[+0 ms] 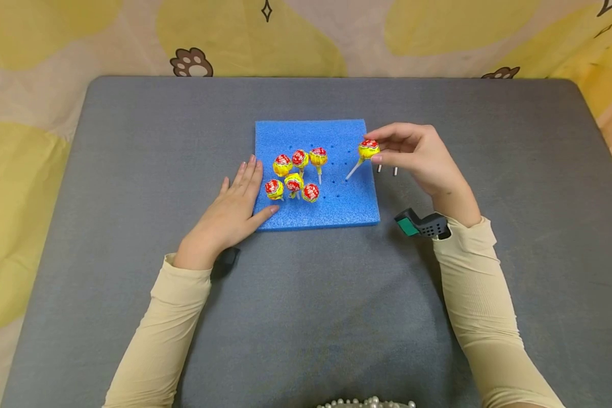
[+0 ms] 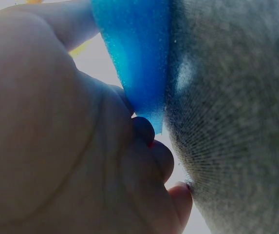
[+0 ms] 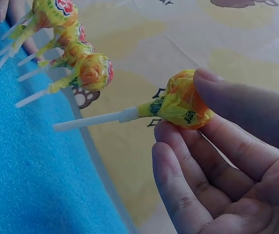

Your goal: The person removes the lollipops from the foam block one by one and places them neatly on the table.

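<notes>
A blue foam block [image 1: 331, 212] lies flat, with several yellow-and-red wrapped lollipops standing in its left half, sticks down. My left hand [image 1: 229, 209] rests along the block's left edge, fingers straight and thumb over the front left corner; the left wrist view shows its palm beside the foam [image 2: 139, 58]. Over the block's right side, my right hand [image 1: 418, 158] pinches a lollipop [image 1: 369, 149] by its wrapped head between thumb and fingers. That lollipop's white stick [image 3: 88, 121] points down and left, clear of the foam in the right wrist view.
Small holes dot the foam's middle and right. Two white stick ends [image 1: 395, 171] show beneath my right hand, the rest of them hidden. A grey table [image 1: 306, 317] surrounds the block, and a yellow patterned cloth [image 1: 285, 39] lies beyond its far edge.
</notes>
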Demonstrator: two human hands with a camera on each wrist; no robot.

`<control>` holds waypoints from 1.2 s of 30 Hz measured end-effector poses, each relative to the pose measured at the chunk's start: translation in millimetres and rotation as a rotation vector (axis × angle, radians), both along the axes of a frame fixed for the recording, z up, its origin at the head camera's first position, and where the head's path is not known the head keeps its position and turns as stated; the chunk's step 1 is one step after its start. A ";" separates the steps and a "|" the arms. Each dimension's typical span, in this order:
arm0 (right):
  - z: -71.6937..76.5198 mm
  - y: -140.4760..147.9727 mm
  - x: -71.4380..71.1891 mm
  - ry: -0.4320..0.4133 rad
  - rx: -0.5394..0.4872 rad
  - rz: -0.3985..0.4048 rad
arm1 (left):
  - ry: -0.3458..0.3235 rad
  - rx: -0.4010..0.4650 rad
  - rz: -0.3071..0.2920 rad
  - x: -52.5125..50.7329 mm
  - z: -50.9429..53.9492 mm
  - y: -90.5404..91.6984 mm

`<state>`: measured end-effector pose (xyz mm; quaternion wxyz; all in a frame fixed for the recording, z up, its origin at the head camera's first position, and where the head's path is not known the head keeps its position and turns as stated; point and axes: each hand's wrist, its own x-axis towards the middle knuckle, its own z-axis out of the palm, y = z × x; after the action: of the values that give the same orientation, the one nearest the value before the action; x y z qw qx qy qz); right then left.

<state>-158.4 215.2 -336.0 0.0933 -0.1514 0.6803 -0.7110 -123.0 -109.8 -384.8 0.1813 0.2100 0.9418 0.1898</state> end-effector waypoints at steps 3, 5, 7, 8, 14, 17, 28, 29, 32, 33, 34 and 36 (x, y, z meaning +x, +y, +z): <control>0.0 1.6 -0.5 0.002 -0.027 -0.003 | 0.001 -0.006 0.000 -0.7 -0.7 0.2; -0.1 2.7 -0.9 0.010 -0.032 -0.010 | 0.002 -0.006 -0.001 -0.8 -0.8 0.2; 0.1 3.9 -1.3 0.016 -0.035 -0.022 | 0.003 -0.005 -0.002 -0.7 -1.0 0.1; 0.2 4.7 -1.5 0.016 -0.041 -0.026 | 0.002 -0.005 -0.003 -0.7 -1.0 0.0; 2.1 12.2 -2.7 0.022 -0.074 -0.053 | 0.002 -0.005 -0.003 -0.8 -1.5 -0.1; 2.9 16.6 -3.4 0.034 -0.064 -0.077 | 0.001 -0.005 -0.003 -0.7 -1.2 0.1; 6.7 34.8 -3.3 0.003 -0.151 -0.110 | -0.003 -0.008 -0.005 -0.8 -0.7 0.1; 6.9 36.4 -3.3 0.010 -0.154 -0.112 | -0.003 -0.008 -0.005 -0.9 -0.7 0.1; 7.5 41.0 -3.6 0.024 -0.166 -0.117 | -0.004 -0.008 -0.006 -0.9 -0.9 -0.2; 7.7 42.3 -3.9 0.025 -0.176 -0.116 | -0.003 -0.009 -0.006 -0.8 -0.8 -0.4; 7.9 43.4 -4.1 0.026 -0.183 -0.118 | -0.004 -0.009 -0.007 -0.8 -0.9 -0.6; 8.1 45.3 -4.4 0.024 -0.193 -0.127 | -0.002 -0.009 -0.007 -0.8 -1.2 -0.7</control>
<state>-162.7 260.4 -327.9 0.0250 -0.1249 0.6179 -0.7759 -123.8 -110.5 -386.0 0.1838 0.2122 0.9417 0.1854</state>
